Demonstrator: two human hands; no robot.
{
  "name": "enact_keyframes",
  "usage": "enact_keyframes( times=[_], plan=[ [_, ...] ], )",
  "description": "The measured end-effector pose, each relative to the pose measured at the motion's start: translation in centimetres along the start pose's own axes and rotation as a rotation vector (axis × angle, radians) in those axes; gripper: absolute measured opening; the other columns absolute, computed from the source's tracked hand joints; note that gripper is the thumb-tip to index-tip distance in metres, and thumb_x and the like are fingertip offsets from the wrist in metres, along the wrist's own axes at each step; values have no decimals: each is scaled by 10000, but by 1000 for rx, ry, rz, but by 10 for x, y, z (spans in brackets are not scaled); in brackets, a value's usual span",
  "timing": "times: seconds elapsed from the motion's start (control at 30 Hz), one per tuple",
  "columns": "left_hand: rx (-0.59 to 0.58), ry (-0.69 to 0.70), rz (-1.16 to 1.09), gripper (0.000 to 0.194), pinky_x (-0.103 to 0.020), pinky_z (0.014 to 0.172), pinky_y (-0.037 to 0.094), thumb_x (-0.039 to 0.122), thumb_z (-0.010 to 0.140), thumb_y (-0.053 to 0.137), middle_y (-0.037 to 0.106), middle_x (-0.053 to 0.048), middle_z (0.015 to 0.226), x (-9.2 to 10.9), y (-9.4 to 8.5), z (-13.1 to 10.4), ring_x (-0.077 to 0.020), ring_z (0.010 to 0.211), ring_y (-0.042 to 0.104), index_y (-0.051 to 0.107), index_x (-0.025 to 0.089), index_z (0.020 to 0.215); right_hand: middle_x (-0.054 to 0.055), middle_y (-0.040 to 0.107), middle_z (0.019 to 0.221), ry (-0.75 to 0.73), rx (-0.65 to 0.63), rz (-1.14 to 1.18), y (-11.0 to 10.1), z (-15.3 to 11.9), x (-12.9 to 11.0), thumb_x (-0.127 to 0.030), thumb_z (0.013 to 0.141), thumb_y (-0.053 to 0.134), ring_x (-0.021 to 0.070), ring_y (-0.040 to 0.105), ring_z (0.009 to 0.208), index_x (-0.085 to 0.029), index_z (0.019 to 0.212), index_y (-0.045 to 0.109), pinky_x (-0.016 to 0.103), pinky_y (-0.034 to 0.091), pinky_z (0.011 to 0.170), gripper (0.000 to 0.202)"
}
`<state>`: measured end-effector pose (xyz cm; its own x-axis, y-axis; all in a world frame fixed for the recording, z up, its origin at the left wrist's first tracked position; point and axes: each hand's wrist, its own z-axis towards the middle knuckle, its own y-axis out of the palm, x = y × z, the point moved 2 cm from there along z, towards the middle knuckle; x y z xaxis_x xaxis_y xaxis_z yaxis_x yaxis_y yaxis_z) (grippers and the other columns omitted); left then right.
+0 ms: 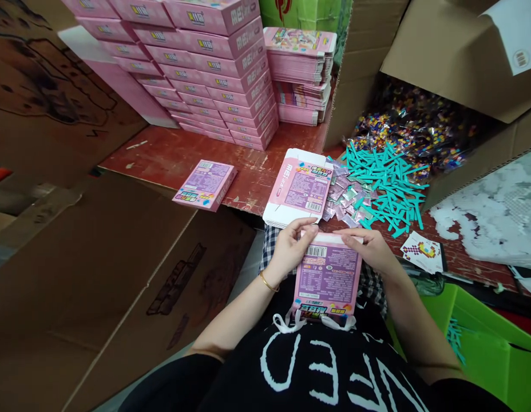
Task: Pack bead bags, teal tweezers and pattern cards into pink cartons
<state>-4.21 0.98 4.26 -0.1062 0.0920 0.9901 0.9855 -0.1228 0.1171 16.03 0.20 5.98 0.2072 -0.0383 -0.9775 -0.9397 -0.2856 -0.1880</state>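
A pink and purple printed box (329,274) rests against my body, its white-edged end toward the table. My left hand (293,246) grips its upper left corner, thumb on the printed face. At the upper right corner my right hand (371,249) holds the same box, fingers along the white edge. Just beyond lies a small stack of flattened pink cartons (297,186) at the table's edge. Beside it are small shiny sachets (349,197) and a heap of turquoise plastic sticks (388,183). What is inside the held box is hidden.
One closed pink box (206,184) lies on the red table (252,174) at left. Stacked boxes (214,74) and flat cartons (297,63) stand behind. A cardboard box holds bags of colourful beads (407,126). Printed cards (422,252) lie right, above a green bin (484,366).
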Motion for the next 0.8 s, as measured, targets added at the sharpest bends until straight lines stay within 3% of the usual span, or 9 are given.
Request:
enact_keyframes(
  times=[0.13, 0.23, 0.33, 0.43, 0.53, 0.6, 0.67, 0.73, 0.8],
  plan=[
    [2, -2, 48, 353, -243, 587, 431, 490, 853, 612, 626, 8, 657, -7, 1, 1, -113, 598, 548, 638, 152, 756, 64, 756, 1050, 94, -52, 62, -8, 13, 8, -491, 801, 692, 264, 713, 960, -219, 1003, 773, 366, 580, 823, 349],
    [-34, 86, 125, 319, -308, 790, 482, 452, 888, 579, 696, -56, 878, -18, 2, -5, -169, 827, 634, 644, 155, 791, 69, 750, 1068, 128, -163, 98, -11, 14, 20, -518, 815, 667, 268, 711, 974, -223, 1023, 769, 390, 575, 851, 375],
    [-25, 171, 145, 230, -375, 968, 451, 380, 844, 666, 651, -102, 1141, -26, 4, -12, -208, 1063, 619, 597, 172, 912, 64, 692, 1217, 39, -203, 67, -11, 5, 22, -489, 816, 682, 275, 655, 1120, -250, 1114, 735, 420, 536, 958, 385],
    [5, 154, 121, 420, -424, 1030, 431, 349, 787, 735, 591, -120, 1229, -29, 3, -20, -221, 1148, 588, 475, 197, 1080, 60, 633, 1315, -91, -192, -13, -6, -6, 15, -404, 788, 741, 273, 576, 1242, -268, 1179, 701, 437, 458, 1068, 415],
    [-181, -28, 74, 766, -432, 977, 490, 332, 691, 822, 574, -130, 1247, -27, -6, -39, -238, 1130, 607, 325, 222, 1263, 71, 664, 1268, -194, -73, -31, 0, -7, 12, -377, 812, 724, 269, 592, 1217, -263, 1112, 730, 445, 465, 1062, 321],
    [-328, -142, 35, 782, -412, 904, 538, 329, 700, 817, 619, -113, 1193, -17, -27, -53, -235, 1059, 648, 318, 232, 1294, 80, 666, 1260, -231, 24, 26, 6, -2, 13, -387, 836, 699, 268, 605, 1197, -260, 1129, 712, 439, 488, 1038, 320],
    [-271, -162, 51, 625, -376, 843, 566, 365, 771, 752, 664, -101, 1129, 0, -66, -57, -224, 985, 675, 409, 216, 1271, 95, 630, 1310, -230, 78, 136, 14, 7, 18, -414, 871, 652, 266, 612, 1187, -266, 1257, 625, 432, 521, 999, 414],
    [12, -79, 170, 552, -340, 822, 571, 434, 799, 707, 670, -114, 1159, 25, -125, -45, -226, 975, 673, 513, 186, 1252, 104, 596, 1347, -209, 120, 219, 23, 17, 23, -427, 892, 619, 258, 624, 1166, -273, 1319, 559, 416, 554, 951, 459],
    [335, 35, 298, 630, -335, 809, 573, 531, 789, 673, 671, -123, 1197, 52, -194, -20, -247, 981, 666, 555, 163, 1286, 99, 630, 1286, -176, 153, 223, 31, 28, 28, -413, 890, 624, 238, 660, 1091, -259, 1226, 620, 393, 571, 921, 370]
  ],
)
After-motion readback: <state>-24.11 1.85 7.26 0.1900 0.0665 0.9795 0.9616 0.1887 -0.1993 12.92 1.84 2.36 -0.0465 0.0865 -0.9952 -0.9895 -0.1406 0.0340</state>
